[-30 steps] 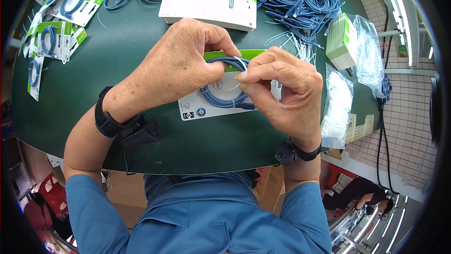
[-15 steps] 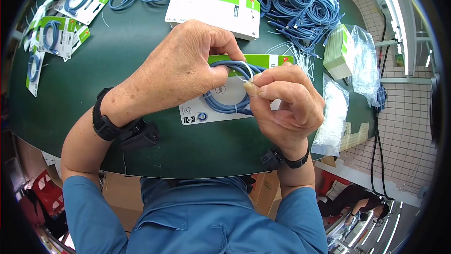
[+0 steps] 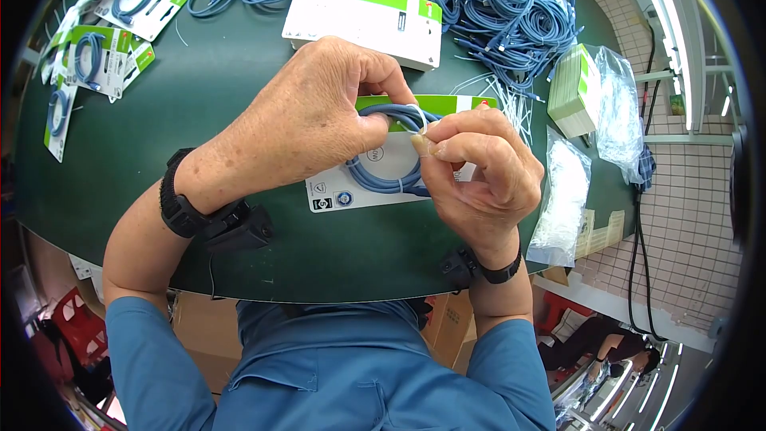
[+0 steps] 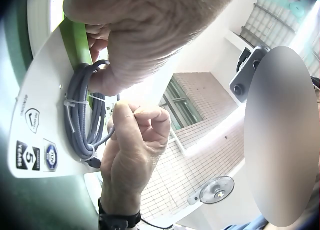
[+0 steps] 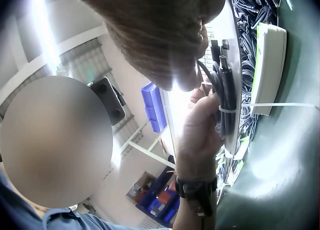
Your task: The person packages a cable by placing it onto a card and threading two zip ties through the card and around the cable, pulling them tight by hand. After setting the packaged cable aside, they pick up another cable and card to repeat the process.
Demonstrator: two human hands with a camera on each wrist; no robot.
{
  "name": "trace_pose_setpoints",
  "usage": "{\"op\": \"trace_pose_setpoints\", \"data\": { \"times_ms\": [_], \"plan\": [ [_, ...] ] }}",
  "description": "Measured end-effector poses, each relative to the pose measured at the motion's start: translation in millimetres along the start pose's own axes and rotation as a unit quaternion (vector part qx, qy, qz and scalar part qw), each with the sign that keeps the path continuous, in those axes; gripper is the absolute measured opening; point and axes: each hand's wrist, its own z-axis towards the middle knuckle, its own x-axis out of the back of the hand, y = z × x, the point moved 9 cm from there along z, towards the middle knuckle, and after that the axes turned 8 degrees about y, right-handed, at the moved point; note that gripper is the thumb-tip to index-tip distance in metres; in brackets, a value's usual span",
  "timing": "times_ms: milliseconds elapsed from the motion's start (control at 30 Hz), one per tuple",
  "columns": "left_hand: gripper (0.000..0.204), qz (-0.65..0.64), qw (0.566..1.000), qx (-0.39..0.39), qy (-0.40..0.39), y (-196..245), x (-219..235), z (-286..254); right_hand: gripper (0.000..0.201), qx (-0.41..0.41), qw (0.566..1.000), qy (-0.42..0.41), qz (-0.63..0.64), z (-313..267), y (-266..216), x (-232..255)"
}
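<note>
A coiled blue-grey cable (image 3: 371,180) lies against a white and green card (image 3: 447,102) held over the table. My left hand (image 3: 319,104) grips the coil's upper left side, its thumb inside the loop and its index finger at the top. A thin white cable tie (image 3: 423,118) loops round the coil's upper right strands. My right hand (image 3: 491,168) pinches at the tie's lower end with thumb and fingertips. Another tie (image 4: 76,101) binds the strands in the left wrist view. From behind the card, a white tie tail (image 5: 282,104) sticks out in the right wrist view.
Ahead lies a stack of cards (image 3: 351,20), with a heap of coiled cables (image 3: 511,8) behind it. Loose white ties (image 3: 519,112), a second card stack (image 3: 573,96) and plastic bags (image 3: 562,200) are at right. Cards with cables (image 3: 96,60) lie at left.
Both hands and the card have shifted slightly within the head view. My right hand has moved a little lower against the coil, and more of the tie's loop shows.
</note>
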Motion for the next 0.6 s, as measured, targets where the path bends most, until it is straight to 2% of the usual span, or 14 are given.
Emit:
{"op": "trace_pose_setpoints", "data": {
  "times_ms": [133, 367, 467, 600],
  "plan": [
    [0.022, -0.003, 1.000, 0.003, -0.001, 0.8, 0.0, 0.1, 0.031, -0.034, 0.999, -0.017, 0.005, -1.9, 3.7, -2.1],
    [0.022, 0.006, 1.000, -0.003, -0.006, 4.4, 1.1, 0.7, 0.027, -0.028, 0.999, -0.019, -0.010, -5.4, 4.6, -6.9],
    [0.021, -0.019, 1.000, -0.024, 0.003, 1.3, -0.1, 0.7, 0.025, -0.030, 0.999, -0.019, -0.016, -5.5, 4.8, -8.5],
    [0.021, -0.051, 0.999, -0.015, -0.010, -3.6, -2.1, 2.4, 0.027, -0.006, 1.000, -0.012, -0.026, -4.2, 4.1, -10.7]
  ]
}}
